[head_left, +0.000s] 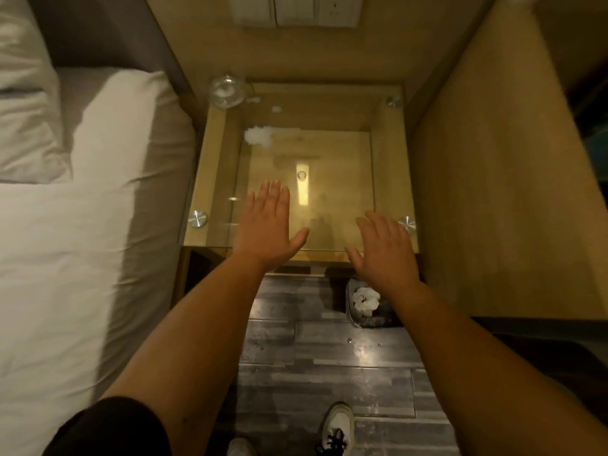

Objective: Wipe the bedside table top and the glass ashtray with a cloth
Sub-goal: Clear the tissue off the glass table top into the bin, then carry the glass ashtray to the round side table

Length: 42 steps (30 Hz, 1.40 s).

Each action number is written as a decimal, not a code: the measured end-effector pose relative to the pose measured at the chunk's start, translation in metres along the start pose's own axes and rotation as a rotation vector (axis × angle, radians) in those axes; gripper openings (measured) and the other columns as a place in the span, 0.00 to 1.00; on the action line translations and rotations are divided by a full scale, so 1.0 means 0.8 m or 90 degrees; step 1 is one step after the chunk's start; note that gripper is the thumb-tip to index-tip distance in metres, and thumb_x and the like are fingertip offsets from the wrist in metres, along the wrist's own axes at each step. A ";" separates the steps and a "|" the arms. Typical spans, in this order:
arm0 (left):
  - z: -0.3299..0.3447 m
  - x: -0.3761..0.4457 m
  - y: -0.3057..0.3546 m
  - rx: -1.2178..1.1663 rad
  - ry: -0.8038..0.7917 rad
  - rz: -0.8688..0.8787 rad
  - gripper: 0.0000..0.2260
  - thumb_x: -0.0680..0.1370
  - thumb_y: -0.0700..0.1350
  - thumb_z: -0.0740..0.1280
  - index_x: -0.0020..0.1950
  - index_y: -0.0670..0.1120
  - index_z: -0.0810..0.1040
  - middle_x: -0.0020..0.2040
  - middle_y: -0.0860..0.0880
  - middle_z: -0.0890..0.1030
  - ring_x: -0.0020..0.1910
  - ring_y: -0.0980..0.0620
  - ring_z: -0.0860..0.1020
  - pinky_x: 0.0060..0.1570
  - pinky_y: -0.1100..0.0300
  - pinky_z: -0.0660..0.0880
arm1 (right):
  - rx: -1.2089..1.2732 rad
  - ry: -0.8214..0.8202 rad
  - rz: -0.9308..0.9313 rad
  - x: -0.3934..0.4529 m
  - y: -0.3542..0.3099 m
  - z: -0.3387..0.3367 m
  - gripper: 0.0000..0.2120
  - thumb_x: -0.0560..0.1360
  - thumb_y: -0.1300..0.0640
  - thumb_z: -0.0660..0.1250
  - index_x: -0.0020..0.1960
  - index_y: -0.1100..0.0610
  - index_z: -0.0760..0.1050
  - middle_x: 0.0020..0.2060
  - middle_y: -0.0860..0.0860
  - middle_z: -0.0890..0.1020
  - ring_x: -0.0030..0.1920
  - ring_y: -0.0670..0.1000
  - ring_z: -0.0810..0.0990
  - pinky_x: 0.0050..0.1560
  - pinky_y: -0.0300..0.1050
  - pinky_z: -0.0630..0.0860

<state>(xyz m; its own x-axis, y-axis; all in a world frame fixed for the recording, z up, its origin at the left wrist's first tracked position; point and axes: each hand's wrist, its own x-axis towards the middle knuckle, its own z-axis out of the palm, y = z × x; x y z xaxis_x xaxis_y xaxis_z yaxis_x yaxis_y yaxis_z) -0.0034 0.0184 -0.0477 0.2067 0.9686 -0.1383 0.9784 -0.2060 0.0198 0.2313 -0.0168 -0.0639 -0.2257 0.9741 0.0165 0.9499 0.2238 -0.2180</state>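
Left hand (268, 225) and right hand (385, 250) both empty, fingers straight and spread, palms down. Left hand held over the near-left part of the glass table top (342, 205); right hand over its near-right corner, just beside the round metal fitting (407, 223) there. Contact with the glass not determinable. Glass ashtray (227, 91) set at the far-left corner of the table top, well apart from both hands. White crumpled cloth or tissue (259, 135) lying near the far-left part of the top, nearer than the ashtray. Small bin (368, 302) with white contents standing on the floor below the near edge, under the right wrist. Bed (82, 225) alongside the left edge.
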 end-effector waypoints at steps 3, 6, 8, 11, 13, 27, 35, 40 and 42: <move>-0.024 -0.008 -0.007 0.013 0.011 -0.032 0.40 0.75 0.69 0.43 0.77 0.42 0.46 0.78 0.41 0.48 0.76 0.44 0.42 0.74 0.44 0.45 | -0.035 -0.065 -0.023 0.038 -0.014 -0.026 0.32 0.77 0.39 0.56 0.75 0.56 0.58 0.75 0.57 0.60 0.76 0.58 0.55 0.73 0.57 0.53; -0.037 -0.016 -0.017 0.009 0.026 -0.070 0.41 0.74 0.69 0.43 0.77 0.41 0.47 0.78 0.41 0.48 0.76 0.43 0.42 0.74 0.45 0.44 | -0.067 -0.084 -0.054 0.069 -0.026 -0.044 0.36 0.77 0.35 0.48 0.77 0.56 0.51 0.77 0.56 0.54 0.77 0.55 0.48 0.75 0.55 0.48; -0.042 -0.018 -0.026 -0.001 0.023 -0.089 0.41 0.74 0.69 0.43 0.77 0.41 0.46 0.78 0.41 0.47 0.76 0.44 0.42 0.74 0.45 0.43 | -0.076 -0.090 -0.070 0.088 -0.035 -0.053 0.37 0.77 0.34 0.47 0.77 0.56 0.49 0.78 0.55 0.52 0.77 0.55 0.47 0.75 0.55 0.46; -0.042 -0.013 -0.044 -0.016 0.016 -0.112 0.41 0.74 0.69 0.43 0.77 0.41 0.44 0.78 0.41 0.46 0.76 0.44 0.40 0.74 0.45 0.42 | -0.079 -0.093 -0.088 0.116 -0.053 -0.057 0.37 0.77 0.34 0.47 0.77 0.56 0.48 0.78 0.55 0.52 0.77 0.54 0.46 0.75 0.54 0.45; -0.043 -0.003 -0.060 -0.019 0.021 -0.116 0.41 0.74 0.69 0.43 0.77 0.41 0.45 0.78 0.41 0.46 0.76 0.44 0.40 0.73 0.47 0.41 | -0.081 -0.094 -0.101 0.136 -0.064 -0.056 0.38 0.77 0.34 0.47 0.77 0.56 0.48 0.78 0.55 0.52 0.77 0.54 0.46 0.75 0.54 0.44; -0.019 0.161 -0.224 -0.074 0.034 -0.047 0.42 0.74 0.70 0.46 0.77 0.42 0.46 0.78 0.41 0.48 0.77 0.47 0.42 0.74 0.47 0.42 | -0.052 -0.106 -0.073 0.329 -0.154 0.015 0.39 0.76 0.35 0.54 0.77 0.58 0.51 0.77 0.55 0.56 0.77 0.53 0.51 0.75 0.52 0.51; -0.006 0.248 -0.289 -0.139 0.029 -0.059 0.44 0.73 0.71 0.50 0.77 0.42 0.43 0.78 0.43 0.47 0.77 0.48 0.43 0.74 0.50 0.41 | 0.018 -0.109 -0.034 0.431 -0.174 0.048 0.40 0.75 0.35 0.57 0.77 0.57 0.49 0.77 0.55 0.55 0.77 0.53 0.52 0.74 0.52 0.51; 0.015 0.294 -0.316 -0.194 0.022 -0.075 0.47 0.72 0.70 0.59 0.77 0.42 0.43 0.78 0.43 0.47 0.77 0.48 0.44 0.74 0.50 0.43 | 0.058 -0.115 -0.055 0.495 -0.163 0.073 0.43 0.73 0.34 0.61 0.77 0.57 0.50 0.77 0.55 0.56 0.76 0.53 0.54 0.75 0.52 0.52; 0.020 0.311 -0.322 -0.224 0.030 -0.076 0.48 0.72 0.68 0.62 0.77 0.42 0.44 0.78 0.42 0.48 0.77 0.48 0.45 0.75 0.50 0.44 | 0.084 -0.120 -0.060 0.517 -0.160 0.083 0.45 0.72 0.34 0.63 0.78 0.57 0.50 0.77 0.55 0.56 0.76 0.53 0.53 0.75 0.53 0.54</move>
<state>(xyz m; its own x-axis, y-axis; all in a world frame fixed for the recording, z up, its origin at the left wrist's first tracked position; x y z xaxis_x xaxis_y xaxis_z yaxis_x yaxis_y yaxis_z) -0.2039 0.3102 -0.1030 0.0829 0.9899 -0.1149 0.9371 -0.0382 0.3470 0.0021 0.3556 -0.0938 -0.3595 0.9230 -0.1373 0.8895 0.2944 -0.3495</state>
